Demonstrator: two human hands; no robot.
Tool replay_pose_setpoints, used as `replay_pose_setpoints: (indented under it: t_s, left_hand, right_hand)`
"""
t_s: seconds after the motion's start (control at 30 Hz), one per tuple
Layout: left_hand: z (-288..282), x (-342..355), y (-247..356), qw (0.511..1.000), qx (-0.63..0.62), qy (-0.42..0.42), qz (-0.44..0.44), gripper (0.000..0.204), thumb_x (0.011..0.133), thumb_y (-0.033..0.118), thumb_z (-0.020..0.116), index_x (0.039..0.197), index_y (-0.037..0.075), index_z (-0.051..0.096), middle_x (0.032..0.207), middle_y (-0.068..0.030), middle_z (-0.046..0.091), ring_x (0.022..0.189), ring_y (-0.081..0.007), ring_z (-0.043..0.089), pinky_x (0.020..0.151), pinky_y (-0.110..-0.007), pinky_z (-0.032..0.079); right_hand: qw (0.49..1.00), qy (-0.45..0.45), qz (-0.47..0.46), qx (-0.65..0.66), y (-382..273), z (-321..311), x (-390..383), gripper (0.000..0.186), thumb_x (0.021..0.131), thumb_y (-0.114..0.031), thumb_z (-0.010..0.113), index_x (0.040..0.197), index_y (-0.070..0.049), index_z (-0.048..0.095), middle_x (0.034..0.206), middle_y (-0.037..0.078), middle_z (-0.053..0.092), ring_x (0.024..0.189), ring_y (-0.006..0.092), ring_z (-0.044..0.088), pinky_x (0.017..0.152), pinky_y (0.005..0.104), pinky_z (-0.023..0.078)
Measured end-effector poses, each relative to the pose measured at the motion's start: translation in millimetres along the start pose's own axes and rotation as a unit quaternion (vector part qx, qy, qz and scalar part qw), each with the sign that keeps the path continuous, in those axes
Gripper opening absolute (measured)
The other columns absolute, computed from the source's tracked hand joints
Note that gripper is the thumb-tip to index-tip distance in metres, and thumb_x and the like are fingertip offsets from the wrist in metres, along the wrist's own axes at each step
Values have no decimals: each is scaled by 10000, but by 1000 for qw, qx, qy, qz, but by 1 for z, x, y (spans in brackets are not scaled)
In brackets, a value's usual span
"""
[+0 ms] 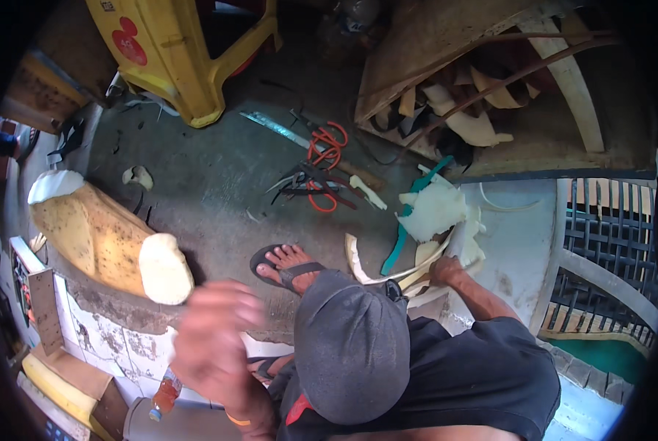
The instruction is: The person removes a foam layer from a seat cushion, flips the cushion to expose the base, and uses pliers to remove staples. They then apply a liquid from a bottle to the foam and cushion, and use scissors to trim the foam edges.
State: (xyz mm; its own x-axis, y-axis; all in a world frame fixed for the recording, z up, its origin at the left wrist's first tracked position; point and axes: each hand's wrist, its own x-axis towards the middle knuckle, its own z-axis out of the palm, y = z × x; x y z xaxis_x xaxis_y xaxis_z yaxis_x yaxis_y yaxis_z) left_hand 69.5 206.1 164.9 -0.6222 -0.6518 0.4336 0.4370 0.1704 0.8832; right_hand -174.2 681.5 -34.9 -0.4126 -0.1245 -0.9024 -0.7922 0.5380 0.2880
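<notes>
A blurred hand with an orange wristband rises from the lower left edge; whether it is my left hand or a co-worker's, I cannot tell. Its fingers are smeared by motion, and I make out nothing in it. My right hand is out of view. Just below the middle, a person in a grey cap and dark shirt sits low. That person's right hand touches pale foam scraps and a curved off-white strip. Left of the blurred hand lies a long, stained yellow foam pad with whitish ends.
Orange-handled scissors, a metal ruler and a green strip lie on the floor. A yellow plastic stool stands at the far left. Wooden furniture holding scraps is far right. A drink bottle sits near left.
</notes>
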Motion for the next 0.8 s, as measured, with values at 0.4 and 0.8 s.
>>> replay_pose_setpoints:
  t_s: [0.4, 0.8]
  left_hand:
    - [-17, 15, 55, 977, -163, 134, 21, 91, 898, 89, 705, 939, 22, 751, 894, -134, 735, 757, -281, 634, 711, -393, 504]
    - [-50, -52, -74, 925, 304, 2, -227, 618, 861, 291, 815, 1365, 3, 601, 1259, -226, 660, 1258, -311, 603, 1043, -415, 481]
  right_hand:
    - [933, 242, 214, 157, 127, -74, 112, 775, 761, -430, 847, 1406, -114, 557, 1316, 214, 650, 1187, 430, 636, 990, 547, 514]
    - [826, 178, -434, 312, -213, -379, -96, 312, 847, -176, 760, 1110, -7, 762, 919, 123, 771, 833, 190, 728, 779, 331, 556]
